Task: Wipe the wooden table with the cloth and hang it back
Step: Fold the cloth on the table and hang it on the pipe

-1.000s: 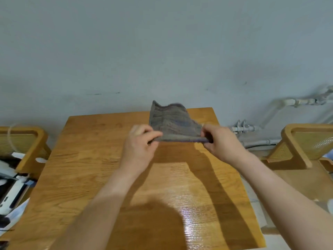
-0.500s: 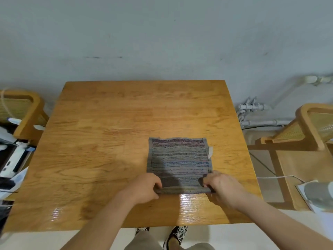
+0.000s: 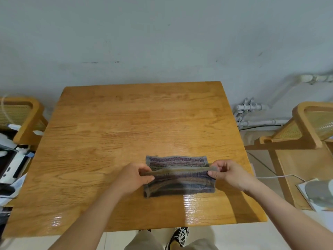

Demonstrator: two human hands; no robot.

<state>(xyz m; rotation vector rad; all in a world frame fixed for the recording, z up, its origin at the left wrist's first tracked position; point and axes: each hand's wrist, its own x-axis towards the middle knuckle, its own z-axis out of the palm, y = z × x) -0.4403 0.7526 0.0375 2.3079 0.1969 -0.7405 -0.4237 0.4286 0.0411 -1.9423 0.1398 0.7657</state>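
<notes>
view: head camera, looking down from above at the hands.
surface: a square wooden top, honey-coloured, with plank joins and visible grain; glossy near the front edge, where light glares off it.
cloth: a thin woven rectangle, grey with fine purple and reddish stripes and a plain hem. it sits on the near middle of the surface, doubled over itself, its upper edge raised and pulled taut.
left hand: fingers and thumb clamped on the left end of the raised edge.
right hand: fingers and thumb clamped on the right end of the same edge.
around: a pale, scuffed wall; a wooden chair with a cane back on each side, left chair and right chair; white pipes low on the wall.
change: half a second ago the cloth lay spread flat as a near-square with both hands at its near edge; now that edge is lifted and folded over, leaving only a narrow far strip uncovered.
</notes>
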